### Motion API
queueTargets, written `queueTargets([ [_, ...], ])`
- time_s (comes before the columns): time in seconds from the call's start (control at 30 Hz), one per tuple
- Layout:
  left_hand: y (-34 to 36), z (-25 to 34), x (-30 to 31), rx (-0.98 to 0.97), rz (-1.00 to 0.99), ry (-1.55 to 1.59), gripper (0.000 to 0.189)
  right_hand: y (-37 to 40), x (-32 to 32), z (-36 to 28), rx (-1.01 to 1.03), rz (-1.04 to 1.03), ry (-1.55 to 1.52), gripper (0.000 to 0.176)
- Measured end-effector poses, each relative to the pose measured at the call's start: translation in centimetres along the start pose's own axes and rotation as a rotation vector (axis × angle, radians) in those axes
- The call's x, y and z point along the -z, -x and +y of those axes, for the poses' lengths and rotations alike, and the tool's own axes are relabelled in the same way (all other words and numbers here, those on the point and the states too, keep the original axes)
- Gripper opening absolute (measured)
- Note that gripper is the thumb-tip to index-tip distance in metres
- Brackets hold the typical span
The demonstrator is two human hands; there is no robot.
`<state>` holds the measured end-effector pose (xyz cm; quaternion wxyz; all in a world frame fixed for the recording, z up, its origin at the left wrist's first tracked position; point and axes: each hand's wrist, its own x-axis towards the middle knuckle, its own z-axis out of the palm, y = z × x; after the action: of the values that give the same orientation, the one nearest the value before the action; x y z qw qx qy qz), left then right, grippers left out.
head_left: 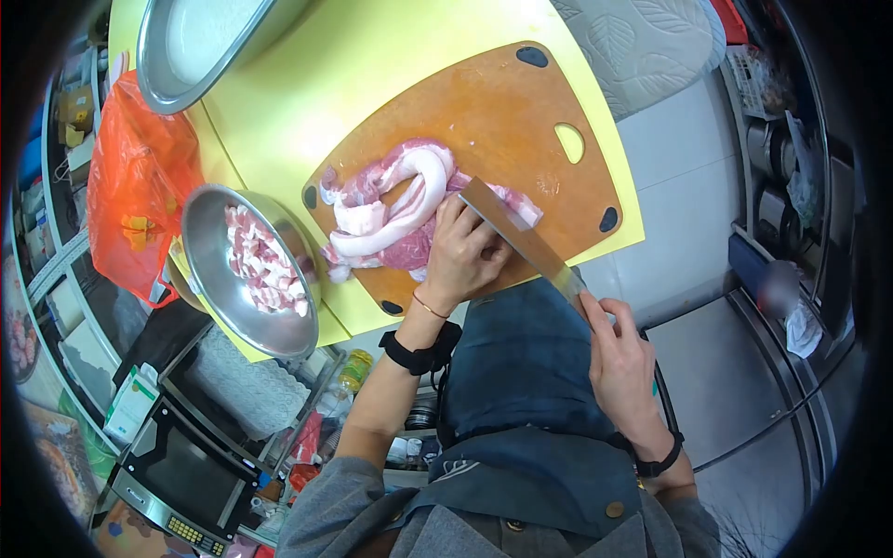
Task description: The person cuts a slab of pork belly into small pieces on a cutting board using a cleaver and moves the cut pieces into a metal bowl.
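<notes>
My right hand [621, 363] is wrapped round the handle of a cleaver [521, 237], its blade slanting up and left over the brown cutting board [493, 93]. My left hand [465, 249] presses with curled fingers on raw meat, right beside the blade. Long strips of pink and white meat [405, 200] lie looped on the board to the left of that hand. A narrow end of meat [517, 205] shows on the blade's far side. To the left, a steel bowl [203, 244] holds many small cut pieces of meat [265, 265].
The board lies on a yellow table [316, 65]. A steel basin [167, 93] with whitish contents stands at the top left. An orange-red plastic bag [139, 177] hangs at the left edge. A padded seat [642, 46] is beyond the table's right side.
</notes>
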<state>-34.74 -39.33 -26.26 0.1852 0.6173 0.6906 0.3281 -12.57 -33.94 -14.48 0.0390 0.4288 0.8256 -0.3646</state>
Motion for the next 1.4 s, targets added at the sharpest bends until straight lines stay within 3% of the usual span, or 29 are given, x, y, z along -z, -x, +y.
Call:
queueTargets([
  [0.63,-0.5,-0.5,-0.1,0.019,-0.026,0.102,0.029,1.2,0.3,-0.3,-0.058,-0.14,0.013,0.055],
  [0.93,-0.4,-0.5,0.1,0.086,-0.101,0.156,0.032,-1.2,-0.2,-1.7,-0.095,-0.2,-0.004,0.051],
  [1.03,-0.4,-0.7,0.0,0.085,-0.113,0.159,0.035,-3.9,-1.8,-1.8,-0.018,-0.149,-0.036,0.053],
  [1.33,-0.2,-0.6,-0.5,0.078,-0.029,0.134,0.037,-0.2,-1.1,0.2,-0.125,-0.241,0.007,0.057],
  [1.4,-0.2,-0.5,-0.4,0.095,-0.023,0.129,0.035,-2.6,-1.5,-0.1,-0.073,-0.227,-0.011,0.057],
])
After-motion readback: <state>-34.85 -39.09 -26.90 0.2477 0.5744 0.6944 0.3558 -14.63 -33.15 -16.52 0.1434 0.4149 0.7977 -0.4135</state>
